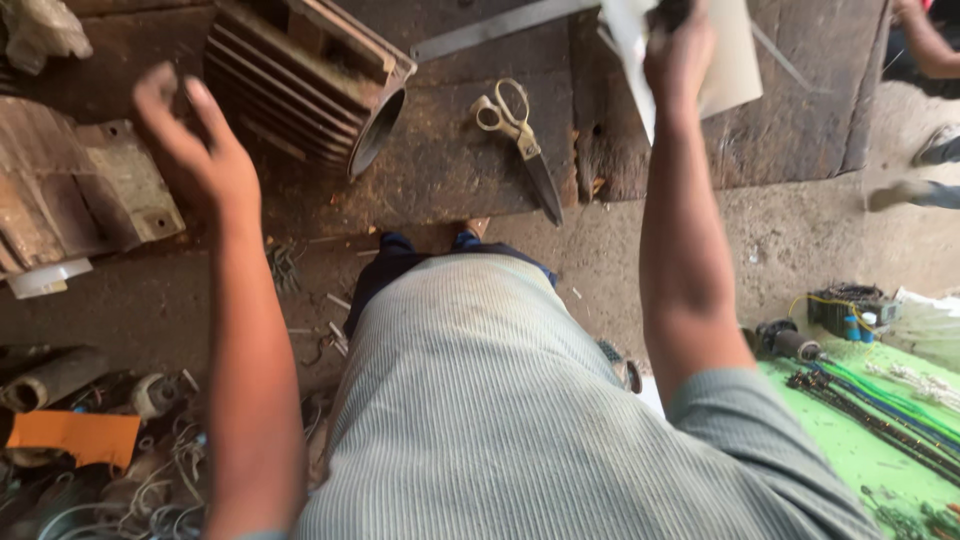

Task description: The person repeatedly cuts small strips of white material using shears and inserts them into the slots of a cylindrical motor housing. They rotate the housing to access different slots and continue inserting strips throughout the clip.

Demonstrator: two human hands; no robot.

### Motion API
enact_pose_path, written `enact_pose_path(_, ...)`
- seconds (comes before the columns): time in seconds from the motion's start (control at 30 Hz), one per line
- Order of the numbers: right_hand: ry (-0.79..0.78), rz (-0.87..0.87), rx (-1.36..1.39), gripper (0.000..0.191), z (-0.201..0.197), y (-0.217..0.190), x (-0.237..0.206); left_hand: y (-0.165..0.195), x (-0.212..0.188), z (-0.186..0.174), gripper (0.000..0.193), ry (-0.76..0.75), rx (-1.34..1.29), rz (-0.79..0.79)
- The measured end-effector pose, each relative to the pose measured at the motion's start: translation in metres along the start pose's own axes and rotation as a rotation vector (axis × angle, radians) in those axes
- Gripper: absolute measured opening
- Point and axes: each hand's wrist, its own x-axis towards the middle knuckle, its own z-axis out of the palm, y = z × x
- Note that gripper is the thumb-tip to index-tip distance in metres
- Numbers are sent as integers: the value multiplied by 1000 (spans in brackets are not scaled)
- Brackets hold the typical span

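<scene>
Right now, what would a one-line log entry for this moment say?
left hand: open, raised beside finned metal cylinder | right hand: gripping white sheet | scissors: lying untouched on workbench

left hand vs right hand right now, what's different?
The left hand is open, fingers spread, holding nothing, raised near the finned metal motor housing. The right hand is closed on a white sheet at the top edge of the view, over the wooden bench. The scissors lie nearer the right hand. Both arms are bare and stretched forward over the bench.
</scene>
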Motion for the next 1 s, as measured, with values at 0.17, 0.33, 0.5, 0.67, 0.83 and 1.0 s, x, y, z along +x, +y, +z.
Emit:
enact_pose_path(0.17,-221,-254,131,39,-12,-125,-85,119,-55,-14,10,-195,87,425)
enact_pose_path(0.33,-483,-102,380,22,-31,-206,-118,183,-70,1,31,-526,-120,410)
enact_pose_path(0.5,-475,-235,412,23,-58,-221,-123,194,-81,-2,22,-537,-319,275)
enact_pose_path(0.67,-509,-193,490,24,-64,-229,-145,186,-94,0,20,-489,-380,237)
enact_pose_path(0.83,-445,-169,504,21,-63,-239,-152,174,-103,5,16,-476,-462,239)
enact_pose_path(1.0,-434,-141,419,20,-63,-245,-160,162,-107,4,15,-606,-751,76)
